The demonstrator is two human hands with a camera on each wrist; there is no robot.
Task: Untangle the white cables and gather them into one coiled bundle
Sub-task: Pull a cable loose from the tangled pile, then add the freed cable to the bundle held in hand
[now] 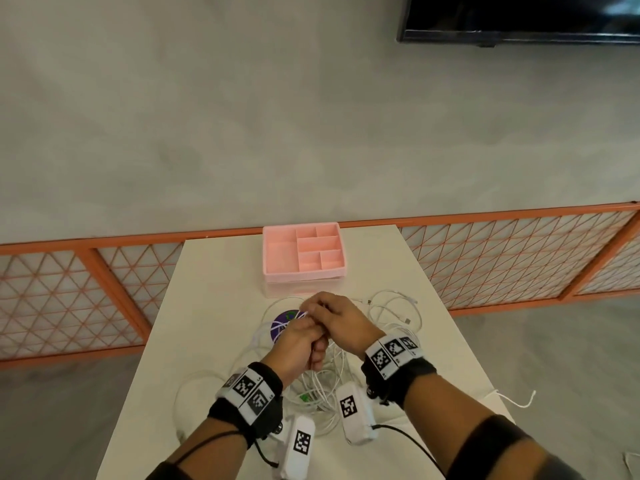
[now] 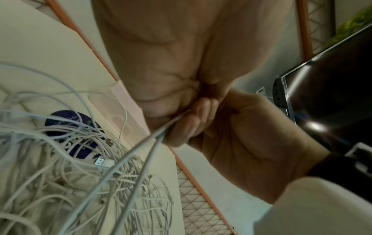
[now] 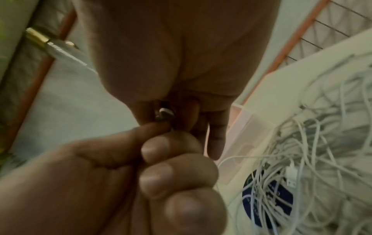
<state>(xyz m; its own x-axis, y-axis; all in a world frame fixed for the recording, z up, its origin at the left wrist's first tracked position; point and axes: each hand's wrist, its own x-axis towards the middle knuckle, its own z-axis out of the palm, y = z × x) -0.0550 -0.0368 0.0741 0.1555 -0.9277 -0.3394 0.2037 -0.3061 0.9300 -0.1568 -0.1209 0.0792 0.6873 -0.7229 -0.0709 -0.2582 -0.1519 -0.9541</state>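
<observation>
Nearest me, at the near edge of the table (image 1: 207, 271), lie the loose loops of the white cables (image 1: 322, 386); the tangle spreads from there up the middle of the table, under both my wrists, with a few loops and plugs thrown out toward the right edge; one thin strand hangs off the near right corner.

Above the tangle my left hand (image 1: 299, 341) is raised clear of the table, its grip closed on two strands of cable that run taut down into the heap; the left wrist view shows them drawn out between my curled fingers (image 2: 193, 125). My right hand (image 1: 341, 322) sits against the left one, touching it; its grip is narrow, thumb and fingertips pinched on a small white cable end (image 3: 166, 112) between the two hands.

Under the cables, just beyond my hands, a round dark blue sticker (image 1: 287, 322) lies flat on the table, half covered by strands; a white plug (image 2: 104, 163) rests at its edge.

Farther on, at the far edge of the table, stands a pink tray (image 1: 273, 271) with several compartments; behind it runs an orange mesh fence (image 1: 519, 251), and a black screen (image 1: 519, 19) hangs on the grey wall.
</observation>
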